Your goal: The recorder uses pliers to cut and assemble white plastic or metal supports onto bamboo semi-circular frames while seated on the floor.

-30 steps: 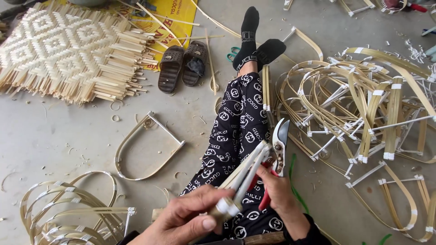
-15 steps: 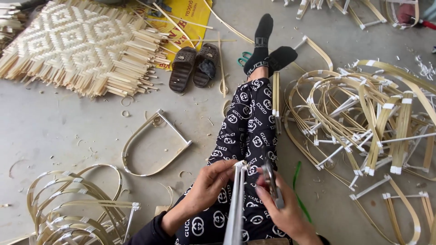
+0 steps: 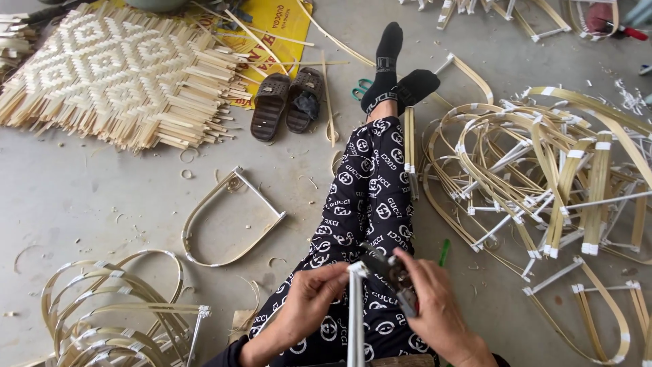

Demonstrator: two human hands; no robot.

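Note:
I sit on the floor with my legs in black patterned trousers stretched out. My left hand pinches the top end of a white-taped bamboo strip that stands upright over my lap. My right hand grips a pair of metal shears, whose blades sit at the strip's tip, right beside my left fingers.
A pile of bent bamboo frames lies on the right. A single U-shaped frame lies left of my legs, with stacked frames at lower left. A woven mat, brown sandals and a yellow sack lie beyond.
The bamboo piece has swung from tilted to upright over my lap. My left hand has moved up to its tip, and the shears have come down to it.

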